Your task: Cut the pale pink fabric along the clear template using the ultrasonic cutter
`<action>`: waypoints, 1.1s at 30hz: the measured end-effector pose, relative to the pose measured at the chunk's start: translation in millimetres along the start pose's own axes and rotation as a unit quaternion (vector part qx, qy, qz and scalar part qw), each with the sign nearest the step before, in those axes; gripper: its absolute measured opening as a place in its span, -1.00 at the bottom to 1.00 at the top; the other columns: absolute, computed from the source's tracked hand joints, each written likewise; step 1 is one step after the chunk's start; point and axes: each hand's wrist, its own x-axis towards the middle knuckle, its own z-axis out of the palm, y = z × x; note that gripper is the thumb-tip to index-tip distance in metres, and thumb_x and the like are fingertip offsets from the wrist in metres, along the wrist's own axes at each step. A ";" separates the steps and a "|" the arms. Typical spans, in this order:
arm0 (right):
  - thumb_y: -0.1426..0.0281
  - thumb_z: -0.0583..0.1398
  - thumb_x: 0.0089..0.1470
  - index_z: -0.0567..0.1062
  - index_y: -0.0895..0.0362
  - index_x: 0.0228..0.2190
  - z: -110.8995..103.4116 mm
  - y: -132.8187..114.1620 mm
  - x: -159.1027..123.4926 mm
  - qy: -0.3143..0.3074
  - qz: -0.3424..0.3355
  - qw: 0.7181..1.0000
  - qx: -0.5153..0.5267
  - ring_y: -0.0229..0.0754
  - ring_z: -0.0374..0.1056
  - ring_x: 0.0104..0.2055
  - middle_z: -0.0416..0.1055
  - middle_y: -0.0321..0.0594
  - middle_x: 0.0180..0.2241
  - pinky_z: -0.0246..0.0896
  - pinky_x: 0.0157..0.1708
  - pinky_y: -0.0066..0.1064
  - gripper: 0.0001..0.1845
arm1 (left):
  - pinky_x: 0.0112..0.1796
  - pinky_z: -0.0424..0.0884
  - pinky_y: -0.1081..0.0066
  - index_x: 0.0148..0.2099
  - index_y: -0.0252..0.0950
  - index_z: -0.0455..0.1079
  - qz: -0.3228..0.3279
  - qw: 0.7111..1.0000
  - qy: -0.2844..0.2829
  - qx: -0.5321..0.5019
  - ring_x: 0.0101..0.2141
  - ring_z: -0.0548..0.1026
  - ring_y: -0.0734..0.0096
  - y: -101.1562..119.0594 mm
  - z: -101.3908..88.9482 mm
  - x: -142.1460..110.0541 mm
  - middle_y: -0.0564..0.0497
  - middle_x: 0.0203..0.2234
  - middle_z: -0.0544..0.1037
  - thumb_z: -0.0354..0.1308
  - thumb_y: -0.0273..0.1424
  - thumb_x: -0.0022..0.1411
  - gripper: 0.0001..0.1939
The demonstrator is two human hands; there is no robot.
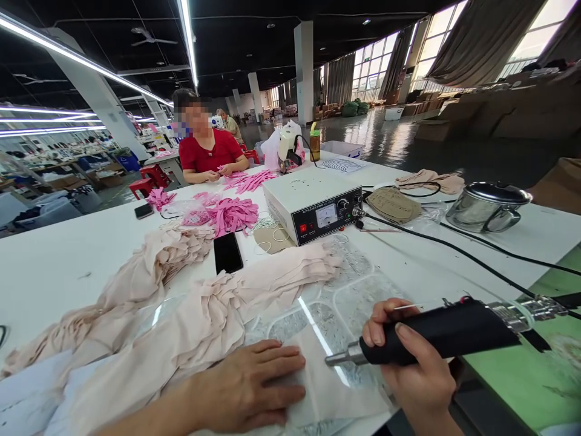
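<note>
My right hand [408, 357] is wrapped round the black body of an ultrasonic welding gun [447, 330]. The gun's metal tip points left, at or just above a pale beige fabric piece [318, 375]; contact cannot be made out. Flat on that fabric lies my left hand [254, 384], its fingers stretched out. Beneath the fabric is a clear, glossy sheet [358, 297] over a grey patterned surface with pale curved outlines. A stack of beige fabric pieces [272, 272] spreads behind and left of my left hand.
A control box [327, 212] with a meter stands mid-table, its black cable running right. Around it are a phone [228, 253], pink strips [233, 215], brown templates [394, 206] and a lidded steel cup [488, 209]. Across the table sits a person in red [211, 151], handling pink strips.
</note>
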 end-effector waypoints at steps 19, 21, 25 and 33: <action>0.30 0.28 -0.08 0.48 0.05 -0.41 7.7 16.5 -1.3 0.035 -0.022 0.999 -0.022 -0.31 0.23 -0.59 0.30 -0.34 -0.48 0.27 -0.56 -0.36 -0.86 | 0.10 0.35 0.26 -0.02 -0.32 0.34 -0.077 0.994 0.060 -0.049 0.10 0.41 0.20 -4.3 2.1 8.6 -0.19 0.12 0.40 -0.01 -0.52 0.35 -0.80; 0.30 0.28 -0.07 0.48 0.05 -0.41 8.3 16.8 -2.1 0.031 -0.019 0.999 -0.026 -0.30 0.24 -0.59 0.30 -0.33 -0.48 0.28 -0.56 -0.36 -0.87 | 0.10 0.35 0.25 -0.15 -0.32 0.34 -0.073 0.994 0.067 -0.049 0.12 0.38 0.18 -5.9 5.5 12.7 -0.21 0.13 0.39 -0.01 -0.57 0.28 -0.85; 0.29 0.28 -0.06 0.48 0.05 -0.41 9.9 17.0 -3.2 0.024 -0.018 0.999 -0.031 -0.30 0.24 -0.58 0.30 -0.33 -0.49 0.29 -0.56 -0.37 -0.87 | 0.16 0.28 0.22 -0.24 -0.32 0.29 -0.069 0.994 0.064 -0.057 0.18 0.31 0.16 -8.5 7.2 20.4 -0.19 0.17 0.35 0.01 -0.58 0.22 -0.90; 0.30 0.27 -0.05 0.48 0.05 -0.42 11.6 15.4 -5.0 0.012 -0.016 0.999 -0.029 -0.31 0.24 -0.59 0.29 -0.33 -0.49 0.28 -0.58 -0.39 -0.89 | 0.21 0.19 0.20 -0.21 -0.31 0.27 -0.072 0.995 0.019 -0.071 0.23 0.23 0.18 -9.7 7.1 22.7 -0.14 0.19 0.33 0.03 -0.58 0.20 -0.88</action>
